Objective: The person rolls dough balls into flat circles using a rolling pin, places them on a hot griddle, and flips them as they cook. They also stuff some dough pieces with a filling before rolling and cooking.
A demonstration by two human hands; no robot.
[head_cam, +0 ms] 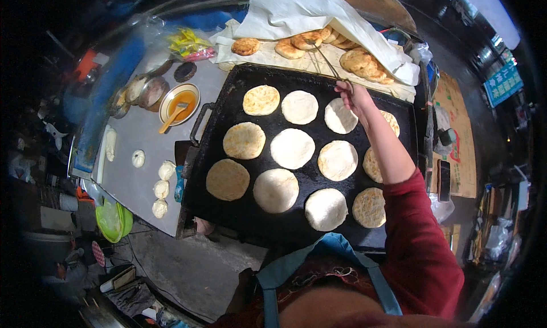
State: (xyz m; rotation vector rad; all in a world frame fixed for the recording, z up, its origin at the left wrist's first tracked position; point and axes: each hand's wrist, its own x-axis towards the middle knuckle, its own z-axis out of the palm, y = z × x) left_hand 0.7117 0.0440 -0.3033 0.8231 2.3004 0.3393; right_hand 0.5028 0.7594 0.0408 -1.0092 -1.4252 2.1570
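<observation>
My right hand [354,98] is shut on the handle end of thin metal tongs [327,62], above the far edge of a black griddle [295,219]. The tongs' far end is at a browned flatbread [308,39] among others on a cream cloth [318,65]; whether they grip it I cannot tell. Several round flatbreads lie in rows on the griddle, some pale like the middle one [292,148], some lightly browned like the back left one [261,100]. My forearm partly covers those at the right. My left hand is out of view.
Left of the griddle, a grey worktop [128,187] holds dough balls [161,189], a dough roll [110,144], and a bowl of brownish liquid [194,93] with a brush [173,117]. A white cloth [295,11] partly covers the finished breads. At right, a phone [444,180] lies on cardboard [463,157].
</observation>
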